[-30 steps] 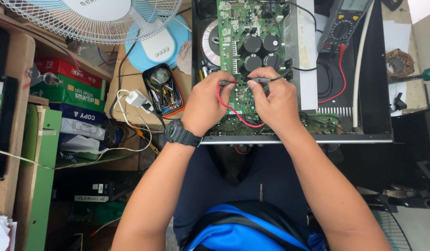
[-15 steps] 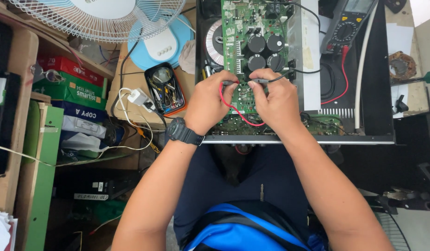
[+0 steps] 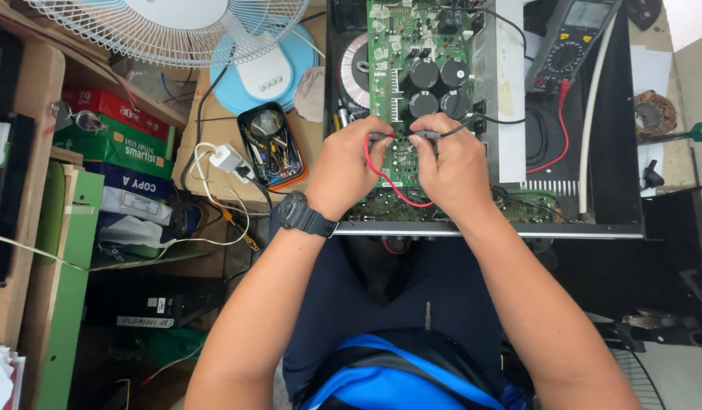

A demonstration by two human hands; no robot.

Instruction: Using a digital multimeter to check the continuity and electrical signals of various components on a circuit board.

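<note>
I'm probing the green circuit board (image 3: 423,91): my left hand (image 3: 349,168) pinches the red probe (image 3: 380,137), my right hand (image 3: 456,163) the black probe (image 3: 427,134), tips on the board just ahead; readings need steady contact.

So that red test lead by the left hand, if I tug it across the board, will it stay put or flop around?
Probably flop: the red lead sags in a loose curve below the left hand, so it looks limp and light. It drapes over the green circuit board, so a tug may snag on the tall black capacitors. Its far end seems to reach the multimeter, which might shift.
</note>
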